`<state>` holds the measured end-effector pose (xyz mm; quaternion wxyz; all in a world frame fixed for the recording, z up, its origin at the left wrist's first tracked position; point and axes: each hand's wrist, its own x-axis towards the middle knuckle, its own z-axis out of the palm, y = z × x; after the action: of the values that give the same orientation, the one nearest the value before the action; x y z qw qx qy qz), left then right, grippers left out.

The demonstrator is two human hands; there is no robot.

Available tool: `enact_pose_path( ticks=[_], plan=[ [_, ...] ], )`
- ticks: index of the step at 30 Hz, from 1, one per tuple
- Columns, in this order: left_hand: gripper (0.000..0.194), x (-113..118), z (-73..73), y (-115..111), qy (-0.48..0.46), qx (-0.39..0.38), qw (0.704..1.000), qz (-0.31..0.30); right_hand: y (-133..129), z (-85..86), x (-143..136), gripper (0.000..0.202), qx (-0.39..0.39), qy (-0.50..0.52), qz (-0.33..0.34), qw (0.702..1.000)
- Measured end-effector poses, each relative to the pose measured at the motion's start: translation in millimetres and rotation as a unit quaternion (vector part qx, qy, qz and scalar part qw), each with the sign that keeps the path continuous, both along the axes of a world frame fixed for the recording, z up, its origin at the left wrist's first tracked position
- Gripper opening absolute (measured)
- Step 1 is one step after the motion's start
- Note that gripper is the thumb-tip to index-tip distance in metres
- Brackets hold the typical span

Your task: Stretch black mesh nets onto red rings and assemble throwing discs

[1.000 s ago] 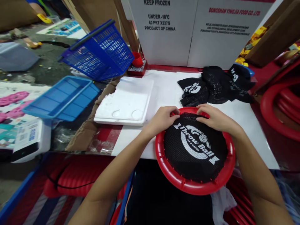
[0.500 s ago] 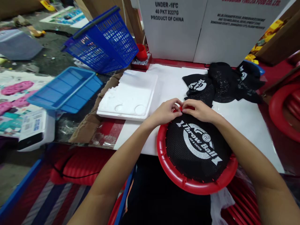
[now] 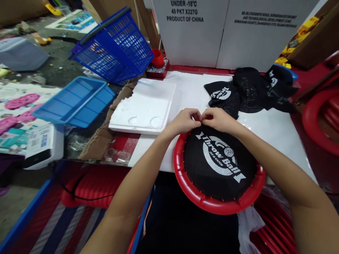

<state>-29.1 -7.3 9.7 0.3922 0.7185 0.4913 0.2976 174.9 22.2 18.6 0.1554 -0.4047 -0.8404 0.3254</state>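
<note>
A red plastic ring carries a black mesh cover with white "Throw Ball" print. It lies tilted over the table's front edge, partly above my lap. My left hand pinches at the far rim, where mesh and ring meet. Right beside it my right hand pinches the same spot, the fingertips of both hands almost touching. The fingers hide just what is between them. Along the rest of the rim, small red pegs hold the mesh edge. Behind my right hand lies a pile of loose black mesh covers.
White foam block at left on the table, beside a blue divided tray and a tilted blue basket. A white carton stands behind. More red rings are at right. A red cup stands near the basket.
The ring and both hands appear slightly further left and up in the view. The fingers have closed in around the rim, covering the red bit that showed between them.
</note>
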Motion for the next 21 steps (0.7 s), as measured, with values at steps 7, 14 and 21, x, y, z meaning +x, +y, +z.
enact_pose_path(
  ticks=[7,14,21],
  plan=[
    [0.015,0.0,-7.0,-5.0,0.068,0.103,0.992,-0.015,-22.4,8.5,9.5,0.017,0.152,-0.078,-0.004,0.985],
    [0.028,-4.4,5.9,-21.1,0.157,0.123,0.977,-0.075,-81.2,11.4,85.4,0.015,0.175,-0.142,-0.078,0.971],
    [0.015,10.0,13.2,-30.0,0.192,0.226,0.948,-0.112,-96.4,-11.1,113.1,0.011,0.114,-0.029,-0.078,0.99]
  ],
)
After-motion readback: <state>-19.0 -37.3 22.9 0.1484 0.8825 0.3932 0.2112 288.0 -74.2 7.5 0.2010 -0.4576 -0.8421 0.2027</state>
